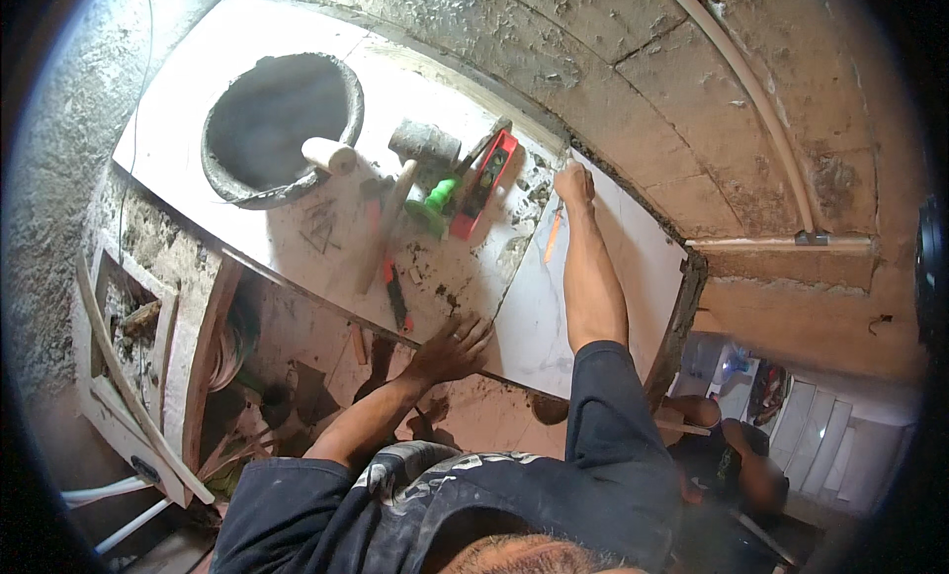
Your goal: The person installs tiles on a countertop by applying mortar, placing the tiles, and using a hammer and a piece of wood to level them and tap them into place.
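Observation:
My left hand [453,349] rests with its fingers spread on the near edge of the white tiled counter [534,327], beside a joint between two tiles. My right arm stretches to the counter's far edge by the wall. There my right hand [573,181] is closed over the same joint; whatever it holds is hidden. Just below it lies a thin orange strip-like piece [552,238]. Left of the hands lie a red spirit level [484,185], a green knobbed tool [432,208], a mallet [425,139] with a wooden handle and a red-and-black tool [397,297].
A black bucket [353,104] stands at the counter's far left, a pale rounded handle [328,156] at its rim. Rough wall [633,109] with a pipe [751,75] borders the far side. A wooden frame [168,376] stands left. Another person [741,455] is at lower right.

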Motion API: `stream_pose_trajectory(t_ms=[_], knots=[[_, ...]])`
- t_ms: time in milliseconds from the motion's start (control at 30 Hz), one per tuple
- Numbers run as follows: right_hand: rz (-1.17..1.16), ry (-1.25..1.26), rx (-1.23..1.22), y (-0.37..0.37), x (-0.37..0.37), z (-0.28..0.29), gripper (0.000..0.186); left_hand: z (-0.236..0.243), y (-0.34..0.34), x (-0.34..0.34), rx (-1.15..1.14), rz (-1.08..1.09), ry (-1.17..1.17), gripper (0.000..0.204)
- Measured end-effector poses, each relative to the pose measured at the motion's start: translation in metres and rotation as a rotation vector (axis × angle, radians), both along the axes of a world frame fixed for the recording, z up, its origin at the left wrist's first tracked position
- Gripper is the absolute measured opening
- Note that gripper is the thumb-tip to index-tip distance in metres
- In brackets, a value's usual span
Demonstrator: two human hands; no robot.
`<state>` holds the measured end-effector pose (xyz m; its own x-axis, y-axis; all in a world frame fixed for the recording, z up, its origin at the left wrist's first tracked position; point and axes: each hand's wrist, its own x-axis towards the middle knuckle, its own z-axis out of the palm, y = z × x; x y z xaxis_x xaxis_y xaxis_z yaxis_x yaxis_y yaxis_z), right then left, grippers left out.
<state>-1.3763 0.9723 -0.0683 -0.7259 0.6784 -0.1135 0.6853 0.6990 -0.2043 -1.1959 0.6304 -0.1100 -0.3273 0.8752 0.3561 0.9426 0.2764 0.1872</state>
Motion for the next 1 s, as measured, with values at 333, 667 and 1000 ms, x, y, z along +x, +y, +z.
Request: stream_pose_trajectory(t_ms=[333,667,1000], knots=[[0.012,0.028,-0.056,-0.048,0.06,-0.014,0.038,-0.001,-0.002,-0.002,0.1,-0.023,-0.186,0.044],[0.054,0.117,-0.126,-0.159,0.167,-0.002,0.035,-0.008,-0.002,0.004,0.271,0.056,-0.581,0.028],[0.006,0.151,-0.186,-0.228,0.241,-0.009,0.038,-0.01,-0.003,0.004,0.33,0.219,-0.901,0.036]])
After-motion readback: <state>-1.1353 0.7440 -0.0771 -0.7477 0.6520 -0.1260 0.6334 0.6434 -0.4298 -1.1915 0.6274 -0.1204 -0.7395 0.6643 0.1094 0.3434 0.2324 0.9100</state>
